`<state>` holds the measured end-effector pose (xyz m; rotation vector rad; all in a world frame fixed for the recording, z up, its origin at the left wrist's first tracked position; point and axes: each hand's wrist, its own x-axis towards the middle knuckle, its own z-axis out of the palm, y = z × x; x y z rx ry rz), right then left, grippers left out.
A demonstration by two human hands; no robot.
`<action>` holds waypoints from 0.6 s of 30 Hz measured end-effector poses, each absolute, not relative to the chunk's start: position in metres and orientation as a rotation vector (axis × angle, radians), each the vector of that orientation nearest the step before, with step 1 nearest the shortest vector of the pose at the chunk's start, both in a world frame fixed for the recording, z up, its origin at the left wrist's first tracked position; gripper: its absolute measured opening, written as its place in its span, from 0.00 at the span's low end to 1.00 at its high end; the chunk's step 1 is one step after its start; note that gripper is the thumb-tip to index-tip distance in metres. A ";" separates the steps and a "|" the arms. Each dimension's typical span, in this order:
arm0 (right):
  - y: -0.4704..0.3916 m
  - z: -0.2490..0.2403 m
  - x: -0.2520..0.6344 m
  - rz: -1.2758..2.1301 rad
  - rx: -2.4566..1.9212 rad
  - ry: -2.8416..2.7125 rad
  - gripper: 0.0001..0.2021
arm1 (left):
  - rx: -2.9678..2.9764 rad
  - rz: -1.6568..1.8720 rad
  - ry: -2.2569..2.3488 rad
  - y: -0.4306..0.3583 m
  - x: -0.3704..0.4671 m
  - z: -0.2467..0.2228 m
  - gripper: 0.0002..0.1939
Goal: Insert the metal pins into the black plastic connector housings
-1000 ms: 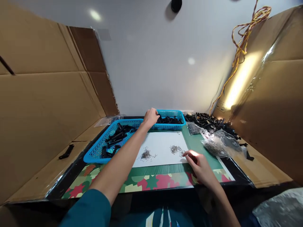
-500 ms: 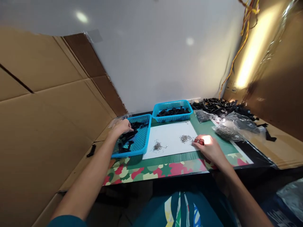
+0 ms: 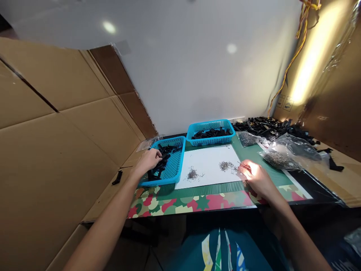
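My left hand [image 3: 149,161] reaches over the near blue basket [image 3: 182,158], its fingers pinched at the black plastic parts [image 3: 168,150] lying inside. The fingertips appear closed on one of these parts, though its outline merges with the others. On the right, my right hand [image 3: 255,177] rests at the edge of a white sheet [image 3: 207,158], fingers closed round a thin pointed tool [image 3: 243,165] whose exact kind is unclear. Beside its tip lies a pile of tiny metal pieces [image 3: 226,166]. A second, darker pile of small metal pieces [image 3: 192,174] sits nearer the basket.
Another blue basket [image 3: 211,141] of black parts stands at the back. Clear bags of small metal pieces [image 3: 278,160] and a heap of black parts [image 3: 267,127] lie at right. Cardboard walls [image 3: 84,131] flank the table; one black part [image 3: 117,177] lies at left.
The view has shifted, so the scene sits slightly farther right. My left hand has moved a little nearer within the basket. My right hand keeps the thin tool beside the metal pile.
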<state>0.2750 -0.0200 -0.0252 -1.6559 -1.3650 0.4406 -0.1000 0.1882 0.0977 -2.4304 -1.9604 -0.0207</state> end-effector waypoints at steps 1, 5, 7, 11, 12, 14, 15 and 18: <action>-0.020 -0.026 0.276 0.485 -1.639 -1.350 0.13 | -2.424 -0.042 -1.955 0.187 -0.100 0.099 0.07; -0.022 -0.027 0.280 0.644 -1.542 -1.308 0.15 | -2.378 -0.163 -1.921 0.179 -0.098 0.108 0.09; -0.023 -0.028 0.282 0.688 -1.485 -1.290 0.15 | -2.333 -0.253 -1.914 0.175 -0.096 0.114 0.10; -0.023 -0.025 0.281 0.737 -1.451 -1.267 0.15 | -2.269 -0.519 -1.904 0.162 -0.087 0.121 0.11; -0.022 -0.024 0.280 0.732 -1.465 -1.272 0.15 | -2.282 -0.642 -1.879 0.158 -0.083 0.122 0.10; -0.020 -0.021 0.278 0.684 -1.508 -1.296 0.14 | -2.334 -0.894 -1.790 0.146 -0.072 0.120 0.09; -0.019 -0.019 0.277 0.647 -1.529 -1.312 0.14 | -2.379 -0.992 -1.734 0.139 -0.066 0.119 0.08; -0.016 -0.016 0.273 0.565 -1.565 -1.334 0.13 | -2.521 -1.262 -1.647 0.112 -0.043 0.112 0.08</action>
